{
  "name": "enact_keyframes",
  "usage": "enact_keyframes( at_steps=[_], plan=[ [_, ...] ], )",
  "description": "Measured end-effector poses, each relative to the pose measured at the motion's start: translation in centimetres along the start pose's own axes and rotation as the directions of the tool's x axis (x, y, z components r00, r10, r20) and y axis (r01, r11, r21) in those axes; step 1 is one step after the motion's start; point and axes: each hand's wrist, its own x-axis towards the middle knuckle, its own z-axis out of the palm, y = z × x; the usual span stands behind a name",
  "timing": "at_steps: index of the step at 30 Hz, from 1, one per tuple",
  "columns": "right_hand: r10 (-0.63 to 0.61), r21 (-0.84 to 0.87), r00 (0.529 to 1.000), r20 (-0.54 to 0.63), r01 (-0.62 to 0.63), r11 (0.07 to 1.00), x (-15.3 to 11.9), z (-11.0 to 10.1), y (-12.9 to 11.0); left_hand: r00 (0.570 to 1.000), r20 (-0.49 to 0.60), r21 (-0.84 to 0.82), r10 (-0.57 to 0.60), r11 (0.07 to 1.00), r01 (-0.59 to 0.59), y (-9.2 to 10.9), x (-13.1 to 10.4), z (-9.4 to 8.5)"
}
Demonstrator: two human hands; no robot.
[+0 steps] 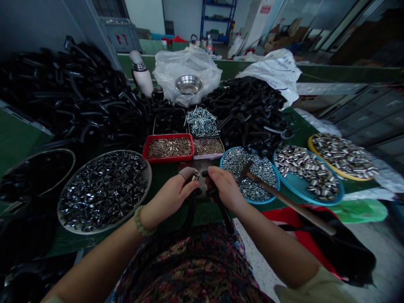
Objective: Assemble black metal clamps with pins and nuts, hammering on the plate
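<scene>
My left hand [173, 192] is closed, with a small shiny ribbed metal piece [195, 176], spring-like in look, between thumb and forefinger. Below those fingers hangs a curved black handle [190, 213]. My right hand [226, 187] is closed around a second curved black handle [226, 213], close beside the first. Whether the two handles are joined is hidden by my fingers. Beneath the hands lies a flat metal plate [203, 167]. Just beyond it are a red tray [145, 154] of thin metal pins and a pale tray [217, 156] of small metal parts.
A hammer [290, 198] lies across a blue basin [277, 185] of small metal parts at right. Another blue basin [298, 188] and a yellow one [356, 176] hold metal sleeves. At left stands a round tray [65, 221] of metal rings. Black part heaps [91, 101] rise behind.
</scene>
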Motion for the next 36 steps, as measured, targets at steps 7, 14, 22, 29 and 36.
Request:
enact_keyframes(
  at_steps=[7,14,22,29,36],
  plan=[
    [-0.13,-0.367,0.987,0.091,0.155,0.917,0.0,-0.6,-1.7,0.999,0.034,0.318,-0.004,0.948,-0.007,0.0,-0.6,-0.3],
    [-0.152,-0.407,0.978,0.14,0.197,0.892,0.2,0.4,-2.1,1.0,0.016,0.311,0.005,0.95,-0.01,-0.9,-0.7,0.9],
    [-0.259,-0.141,0.941,-0.219,0.232,0.962,-0.8,3.7,2.7,0.999,-0.024,0.181,0.024,0.983,-0.02,-2.0,-0.5,1.2],
    [-0.291,-0.244,0.948,0.13,0.315,0.917,4.9,1.3,1.0,0.991,-0.103,0.174,0.079,0.983,-0.06,-1.1,-1.6,-2.0],
    [-0.163,-0.93,0.916,0.367,0.357,-0.086,16.3,1.4,-0.8,0.977,0.092,0.699,0.193,0.686,-0.201,-2.6,-1.1,1.2]
  ],
)
